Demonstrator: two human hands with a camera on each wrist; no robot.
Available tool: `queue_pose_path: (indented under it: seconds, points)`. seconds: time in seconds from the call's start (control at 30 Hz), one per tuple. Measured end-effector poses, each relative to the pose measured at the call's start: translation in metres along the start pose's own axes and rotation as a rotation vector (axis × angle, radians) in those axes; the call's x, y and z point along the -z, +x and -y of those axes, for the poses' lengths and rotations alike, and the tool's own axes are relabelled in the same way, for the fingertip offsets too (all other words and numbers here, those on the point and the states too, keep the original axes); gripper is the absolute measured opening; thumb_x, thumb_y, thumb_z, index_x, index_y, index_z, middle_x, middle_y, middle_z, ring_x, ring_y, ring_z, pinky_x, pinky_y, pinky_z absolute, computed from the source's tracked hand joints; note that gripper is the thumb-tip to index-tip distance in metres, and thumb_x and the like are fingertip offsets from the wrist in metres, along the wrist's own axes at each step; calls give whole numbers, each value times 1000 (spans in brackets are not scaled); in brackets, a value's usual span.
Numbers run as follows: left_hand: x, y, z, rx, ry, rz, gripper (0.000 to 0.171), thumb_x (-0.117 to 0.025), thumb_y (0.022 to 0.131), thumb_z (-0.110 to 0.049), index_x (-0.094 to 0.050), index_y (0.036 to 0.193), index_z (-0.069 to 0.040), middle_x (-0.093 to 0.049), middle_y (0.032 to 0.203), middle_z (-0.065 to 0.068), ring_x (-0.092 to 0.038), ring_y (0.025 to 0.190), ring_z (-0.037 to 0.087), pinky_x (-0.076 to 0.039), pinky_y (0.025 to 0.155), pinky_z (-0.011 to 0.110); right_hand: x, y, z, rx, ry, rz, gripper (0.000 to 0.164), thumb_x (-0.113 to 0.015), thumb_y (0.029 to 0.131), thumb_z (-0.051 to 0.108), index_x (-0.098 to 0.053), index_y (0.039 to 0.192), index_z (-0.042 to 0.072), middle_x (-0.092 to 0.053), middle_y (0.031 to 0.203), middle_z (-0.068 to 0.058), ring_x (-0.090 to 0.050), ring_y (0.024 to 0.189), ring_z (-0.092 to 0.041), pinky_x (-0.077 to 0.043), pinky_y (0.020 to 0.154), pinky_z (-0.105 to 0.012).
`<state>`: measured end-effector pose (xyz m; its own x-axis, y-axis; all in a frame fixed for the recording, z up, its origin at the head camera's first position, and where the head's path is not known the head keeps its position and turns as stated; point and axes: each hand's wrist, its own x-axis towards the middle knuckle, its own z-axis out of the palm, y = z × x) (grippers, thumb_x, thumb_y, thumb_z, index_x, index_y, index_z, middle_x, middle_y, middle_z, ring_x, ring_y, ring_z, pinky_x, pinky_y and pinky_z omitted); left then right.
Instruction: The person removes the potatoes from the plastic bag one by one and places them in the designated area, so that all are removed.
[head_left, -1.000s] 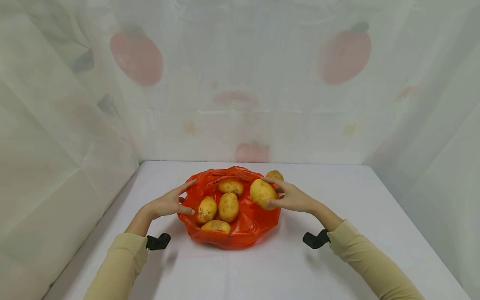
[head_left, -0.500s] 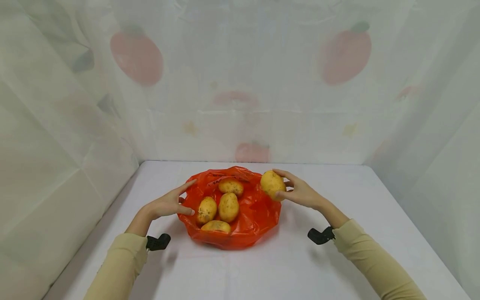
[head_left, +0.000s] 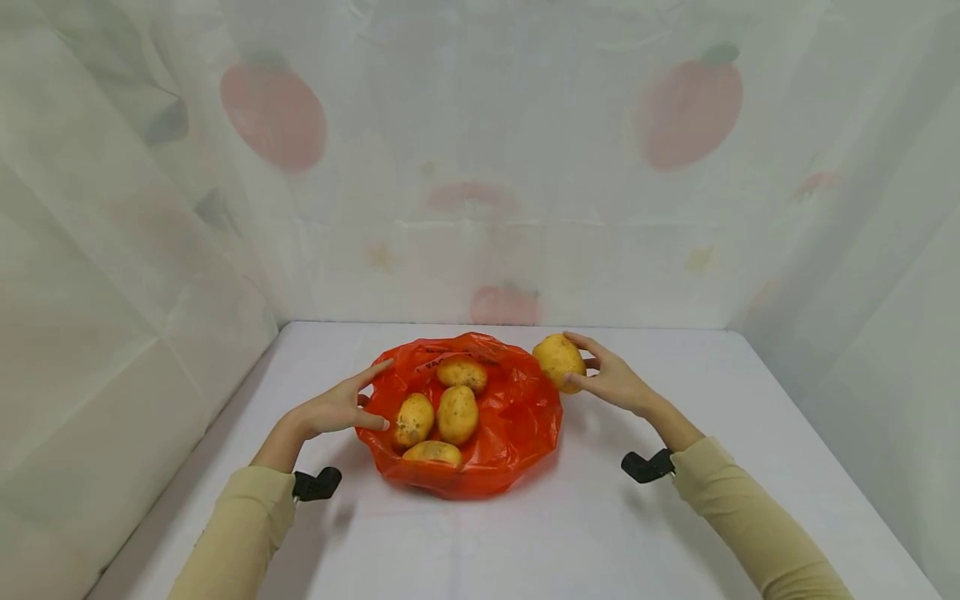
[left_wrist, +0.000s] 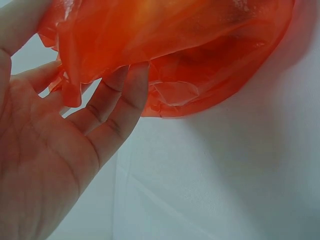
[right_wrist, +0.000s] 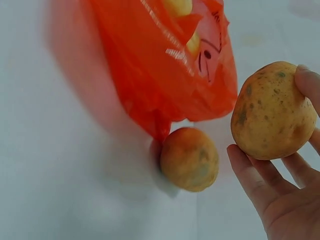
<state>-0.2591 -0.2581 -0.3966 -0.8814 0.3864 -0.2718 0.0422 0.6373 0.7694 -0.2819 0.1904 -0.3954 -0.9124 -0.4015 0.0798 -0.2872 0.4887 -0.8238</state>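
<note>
Potato point(head_left: 558, 362) with yellow skin is grasped by the right hand point(head_left: 611, 382), between the thumb on one side and the fingers on the other. It is raised over the bench point(head_left: 480, 550), at the right rear rim of a red plastic bag point(head_left: 517, 425), on the side of the bench's rear edge. Whether it touches the rim, I cannot tell. Dark spots are visible on its skin in the right wrist view.

The bag stands open near the rear edge of the bench, a little closer to the left edge than to the right one. Inside it four potatoes point(head_left: 457, 414) are grouped toward the left: one at the back, two side by side in the middle, and one at the front, partly covered by the front rim. Black printing is on the inner rear wall.

The left hand point(head_left: 330, 410) is at the bag's left side. Its fingers are spread and not clenched; they touch the plastic, and some of them pass behind it.

In the right wrist view, a loose potato point(right_wrist: 190, 159) rests on the bench, just beside the bag's lower tip and apart from the grasped one.

Both sleeves point(head_left: 243, 521) are beige, with black devices point(head_left: 317, 483) at the wrists. Beyond the rear edge, a pale curtain point(head_left: 480, 108) bears faded red fruit shapes.
</note>
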Motion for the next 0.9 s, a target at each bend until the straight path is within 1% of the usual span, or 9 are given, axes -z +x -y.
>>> queue_pose_path:
  seconds: [0.03,0.23,0.33,0.5,0.67,0.9]
  points:
    - [0,0,0,-2,0,3,92,-73,77,-30,-13,147,-32,-15,152,8,-41,122,38,-44,91,51,0,2,-6,-5,-4,-9,73,-67,82,41,-29,143,28,-32,146,-3,-47,118,-35,-49,88,-43]
    - [1,0,0,-13,2,6,93,-73,77,-29,-12,148,-30,-15,152,10,-42,121,38,-45,90,51,4,4,-18,-34,-8,-39,74,-65,84,38,-26,145,23,-29,148,-8,-46,119,-39,-48,88,-48]
    - [1,0,0,-1,-1,-1,93,-73,77,-30,-13,148,-32,-16,152,8,-42,121,36,-44,91,50,6,5,-23,-47,-4,-49,75,-65,85,38,-25,146,21,-27,149,-10,-45,120,-40,-47,88,-49]
    - [1,1,-1,14,-9,-6,93,-74,76,-31,-15,147,-34,-16,152,5,-43,121,34,-44,92,50,7,8,-29,-84,-16,-74,73,-64,85,39,-26,145,23,-28,148,-10,-47,119,-39,-48,89,-48]
    - [1,0,-2,14,-6,-4,92,-73,76,-30,-14,147,-33,-17,151,6,-43,120,34,-45,91,49,8,10,-37,-113,-29,-103,73,-64,85,40,-26,145,22,-29,148,-11,-48,117,-39,-49,88,-46]
    - [1,-2,-5,1,-9,3,92,-72,77,-28,-13,148,-31,-19,150,9,-44,119,35,-47,89,48,12,11,-47,-115,-8,-118,74,-62,87,36,-23,146,17,-26,148,-16,-47,117,-41,-47,88,-48]
